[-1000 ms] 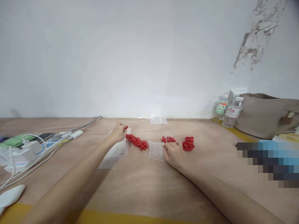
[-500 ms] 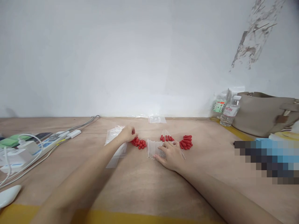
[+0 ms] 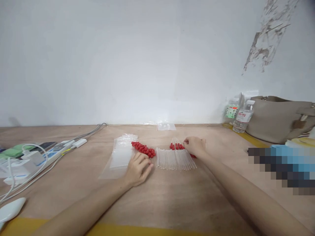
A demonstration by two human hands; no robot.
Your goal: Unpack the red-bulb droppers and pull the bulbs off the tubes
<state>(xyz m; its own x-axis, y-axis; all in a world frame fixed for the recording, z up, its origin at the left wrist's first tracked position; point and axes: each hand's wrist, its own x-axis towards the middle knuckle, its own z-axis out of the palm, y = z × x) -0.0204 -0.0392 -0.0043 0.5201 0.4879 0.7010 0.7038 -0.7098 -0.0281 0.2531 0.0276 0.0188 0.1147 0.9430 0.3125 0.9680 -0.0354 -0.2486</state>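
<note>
My left hand (image 3: 138, 168) rests on the table, its fingers loosely bent and the thumb apart, just below a cluster of red rubber bulbs (image 3: 145, 150). My right hand (image 3: 195, 146) is closed at the fingertips beside several droppers with red bulbs (image 3: 176, 146), whose clear tips point toward the wall. What those fingertips hold, if anything, is hidden. Between my hands lies a fanned row of thin clear tubes (image 3: 174, 159). More red bulbs (image 3: 193, 156) peek out under my right hand, mostly covered by it.
Clear plastic bags (image 3: 121, 155) lie left of the bulbs, and a small bag (image 3: 166, 127) sits by the wall. A power strip (image 3: 52, 151) with chargers and cables is at the left. Bottles (image 3: 243, 117) and a grey handbag (image 3: 278, 119) stand at the right.
My left hand has come away from the far side of the left bulbs, toward me. My right hand has left the clear tubes and moved up and right to the bulbs there.
</note>
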